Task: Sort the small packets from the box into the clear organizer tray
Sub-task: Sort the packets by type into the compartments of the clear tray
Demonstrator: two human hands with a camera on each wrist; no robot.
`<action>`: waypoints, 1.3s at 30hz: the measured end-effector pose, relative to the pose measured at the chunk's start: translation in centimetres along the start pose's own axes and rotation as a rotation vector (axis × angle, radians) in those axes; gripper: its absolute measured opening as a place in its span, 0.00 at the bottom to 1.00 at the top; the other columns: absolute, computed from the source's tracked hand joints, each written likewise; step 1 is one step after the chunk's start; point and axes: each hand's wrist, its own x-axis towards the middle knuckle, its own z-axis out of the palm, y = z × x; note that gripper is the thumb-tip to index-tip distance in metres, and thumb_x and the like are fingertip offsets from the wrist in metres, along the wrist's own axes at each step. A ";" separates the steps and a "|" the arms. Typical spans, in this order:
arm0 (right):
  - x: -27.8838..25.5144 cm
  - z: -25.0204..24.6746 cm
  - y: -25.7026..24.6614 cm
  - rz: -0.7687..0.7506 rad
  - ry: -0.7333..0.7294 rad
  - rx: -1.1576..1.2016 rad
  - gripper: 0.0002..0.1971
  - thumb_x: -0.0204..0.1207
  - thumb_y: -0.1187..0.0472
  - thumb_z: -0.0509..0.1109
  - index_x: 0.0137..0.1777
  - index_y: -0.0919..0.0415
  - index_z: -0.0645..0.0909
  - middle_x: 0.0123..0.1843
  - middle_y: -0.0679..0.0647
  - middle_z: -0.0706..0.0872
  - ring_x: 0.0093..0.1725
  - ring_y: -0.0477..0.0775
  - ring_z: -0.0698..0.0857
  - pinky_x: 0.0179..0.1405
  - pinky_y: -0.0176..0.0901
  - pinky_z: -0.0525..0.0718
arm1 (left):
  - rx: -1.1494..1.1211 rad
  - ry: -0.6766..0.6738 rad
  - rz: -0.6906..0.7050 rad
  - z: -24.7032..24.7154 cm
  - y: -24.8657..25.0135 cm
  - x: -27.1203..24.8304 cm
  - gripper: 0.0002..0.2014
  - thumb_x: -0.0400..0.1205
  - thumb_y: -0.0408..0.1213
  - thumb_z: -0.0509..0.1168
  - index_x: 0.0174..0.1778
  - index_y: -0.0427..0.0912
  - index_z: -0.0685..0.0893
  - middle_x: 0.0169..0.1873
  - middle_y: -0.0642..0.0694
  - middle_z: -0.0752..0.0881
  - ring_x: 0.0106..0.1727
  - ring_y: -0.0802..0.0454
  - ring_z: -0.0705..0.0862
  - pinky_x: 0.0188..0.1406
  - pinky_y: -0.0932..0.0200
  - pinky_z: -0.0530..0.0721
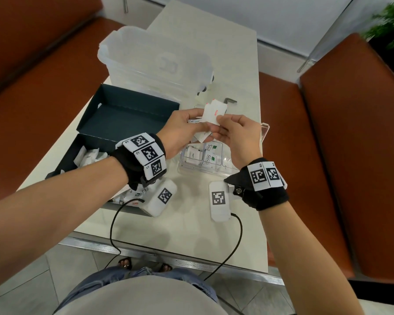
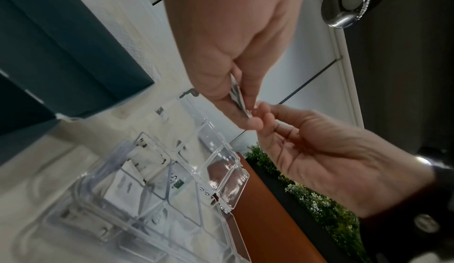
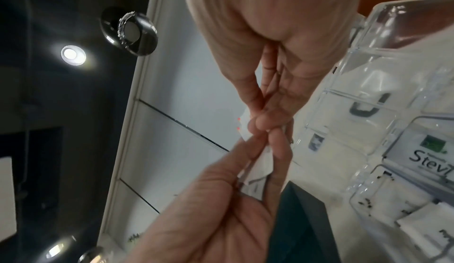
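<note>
Left hand (image 1: 182, 130) and right hand (image 1: 237, 133) pinched small white paper packets (image 1: 212, 113) | above clear plastic organizer tray (image 1: 228, 171) | loose fan risked slipping into wrong compartment.

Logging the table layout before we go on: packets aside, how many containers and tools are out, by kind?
Dark box: 1
Clear organizer tray: 1
Translucent storage bin: 1
Hex key: 1
Total: 4
</note>
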 end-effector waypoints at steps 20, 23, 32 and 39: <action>1.2 -0.6 0.0 -0.070 0.016 -0.334 0.11 0.71 0.65 0.78 0.51 0.64 0.82 0.39 0.58 0.86 0.31 0.50 0.84 0.33 0.39 0.85 | 0.087 -0.014 -0.017 -0.1 0.7 0.2 0.10 0.84 0.27 0.65 0.59 0.37 0.87 0.52 0.40 0.89 0.46 0.52 0.91 0.42 0.60 0.89; 1.9 -0.9 -1.0 -0.143 -0.027 -0.486 0.07 0.77 0.58 0.73 0.54 0.56 0.84 0.41 0.51 0.87 0.32 0.45 0.84 0.32 0.36 0.83 | 0.104 -0.023 -0.020 0.0 0.8 0.3 0.11 0.84 0.27 0.64 0.60 0.39 0.86 0.51 0.41 0.89 0.46 0.52 0.91 0.41 0.61 0.89; 3.2 -3.1 -3.1 -0.261 -0.226 -0.766 0.04 0.75 0.62 0.75 0.48 0.55 0.89 0.37 0.48 0.87 0.37 0.45 0.83 0.39 0.39 0.84 | 0.230 -0.058 -0.021 0.9 0.7 1.0 0.12 0.83 0.27 0.65 0.61 0.35 0.86 0.54 0.38 0.88 0.45 0.52 0.91 0.41 0.61 0.90; 4.7 -6.5 -2.9 -0.198 -0.204 -0.805 0.03 0.75 0.64 0.74 0.45 0.55 0.87 0.37 0.50 0.88 0.33 0.42 0.81 0.31 0.31 0.79 | 0.270 -0.091 -0.083 3.0 -0.4 1.9 0.11 0.82 0.28 0.68 0.60 0.32 0.86 0.55 0.36 0.88 0.45 0.50 0.90 0.40 0.62 0.90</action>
